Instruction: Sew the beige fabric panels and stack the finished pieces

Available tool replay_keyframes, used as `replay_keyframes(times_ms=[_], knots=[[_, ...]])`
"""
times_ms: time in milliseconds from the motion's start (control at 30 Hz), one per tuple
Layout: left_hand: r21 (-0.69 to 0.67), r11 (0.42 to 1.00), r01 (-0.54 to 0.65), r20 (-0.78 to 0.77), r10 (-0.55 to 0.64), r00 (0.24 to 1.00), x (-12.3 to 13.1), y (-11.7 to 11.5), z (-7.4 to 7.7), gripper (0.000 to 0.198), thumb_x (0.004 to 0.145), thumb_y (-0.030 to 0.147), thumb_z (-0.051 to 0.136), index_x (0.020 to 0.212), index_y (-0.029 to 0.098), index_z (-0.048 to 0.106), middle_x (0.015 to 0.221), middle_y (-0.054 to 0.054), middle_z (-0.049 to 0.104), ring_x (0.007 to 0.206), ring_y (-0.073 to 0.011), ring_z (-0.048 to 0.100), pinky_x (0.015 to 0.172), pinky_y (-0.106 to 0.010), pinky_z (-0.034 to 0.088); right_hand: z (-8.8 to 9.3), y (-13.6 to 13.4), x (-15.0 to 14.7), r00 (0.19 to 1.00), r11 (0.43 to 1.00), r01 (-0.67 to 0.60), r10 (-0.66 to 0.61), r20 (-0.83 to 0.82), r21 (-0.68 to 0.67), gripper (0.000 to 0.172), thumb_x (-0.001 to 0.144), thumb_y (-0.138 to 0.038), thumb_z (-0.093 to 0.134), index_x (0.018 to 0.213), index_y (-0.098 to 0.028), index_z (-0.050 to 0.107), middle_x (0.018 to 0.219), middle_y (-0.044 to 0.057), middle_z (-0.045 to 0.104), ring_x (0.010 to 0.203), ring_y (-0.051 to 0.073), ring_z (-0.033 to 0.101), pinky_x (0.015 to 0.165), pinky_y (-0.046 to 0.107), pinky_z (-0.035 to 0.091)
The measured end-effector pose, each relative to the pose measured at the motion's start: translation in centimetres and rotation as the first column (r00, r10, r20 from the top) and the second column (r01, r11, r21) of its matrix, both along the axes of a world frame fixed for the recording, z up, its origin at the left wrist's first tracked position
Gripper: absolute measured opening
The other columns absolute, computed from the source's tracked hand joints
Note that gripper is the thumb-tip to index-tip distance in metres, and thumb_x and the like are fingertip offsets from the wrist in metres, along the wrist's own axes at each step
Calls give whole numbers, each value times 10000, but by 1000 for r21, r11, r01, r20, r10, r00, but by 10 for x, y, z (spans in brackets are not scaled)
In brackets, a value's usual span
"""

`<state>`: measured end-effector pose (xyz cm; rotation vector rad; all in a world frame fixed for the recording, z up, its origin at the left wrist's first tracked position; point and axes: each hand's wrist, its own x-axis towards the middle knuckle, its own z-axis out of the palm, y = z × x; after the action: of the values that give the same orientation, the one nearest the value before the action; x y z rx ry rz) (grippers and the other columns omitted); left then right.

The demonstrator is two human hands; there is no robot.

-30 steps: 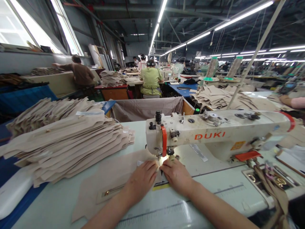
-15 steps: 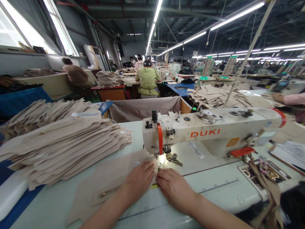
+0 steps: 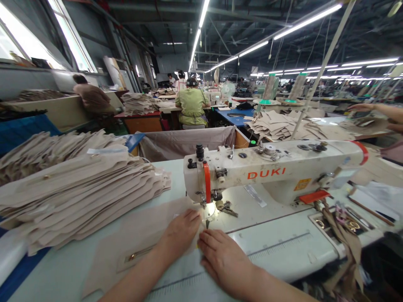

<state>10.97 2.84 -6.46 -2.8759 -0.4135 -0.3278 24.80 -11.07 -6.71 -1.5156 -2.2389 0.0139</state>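
Observation:
My left hand (image 3: 182,233) lies flat on a beige fabric panel (image 3: 151,220), its fingertips just in front of the sewing machine's (image 3: 239,167) needle area. The panel lies on the pale green machine table and has a zipped slot (image 3: 134,256) with a metal puller. My right hand (image 3: 222,253) rests at the panel's right edge, palm down, with the fingers slightly bent and the thumb apart from them. Its fingertips are close to those of my left hand. The needle tip and the fabric under my fingers are hidden. A metal guide attachment (image 3: 227,208) sits right of the lit needle plate.
A thick stack of beige panels (image 3: 88,188) stands on the left. At right, a recessed tray (image 3: 355,228) holds small metal parts, with a beige strap (image 3: 343,239) draped over it. Other workers sit beyond, one in a green top (image 3: 190,102); another person's arms (image 3: 378,110) reach in at right.
My right hand has drawn slightly toward me and left, its thumb now showing. My left hand stays on the panel. The whole view has shifted a little; the person at right has raised an arm.

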Motion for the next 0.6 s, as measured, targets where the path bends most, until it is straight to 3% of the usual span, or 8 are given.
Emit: replay_keyframes(times_ms=[167, 600], knots=[[52, 999, 0, 31, -2, 1000, 1, -1, 1, 317, 822, -46, 412, 926, 163, 627, 882, -58, 665, 859, -221, 632, 784, -336, 528, -3, -1, 0, 998, 1000, 10, -11, -56, -10, 349, 945, -278, 517, 1243, -108, 581, 1279, 102, 603, 1196, 230, 506, 1082, 329, 378], [102, 995, 17, 125, -30, 992, -4, 0, -11, 304, 867, -2, 404, 1015, 157, 616, 932, -64, 677, 880, -213, 640, 822, -335, 517, -6, -1, 0, 992, 999, 15, -19, -122, -33, 353, 946, -269, 507, 1250, -106, 583, 1279, 109, 602, 1212, 228, 497, 1082, 324, 375]])
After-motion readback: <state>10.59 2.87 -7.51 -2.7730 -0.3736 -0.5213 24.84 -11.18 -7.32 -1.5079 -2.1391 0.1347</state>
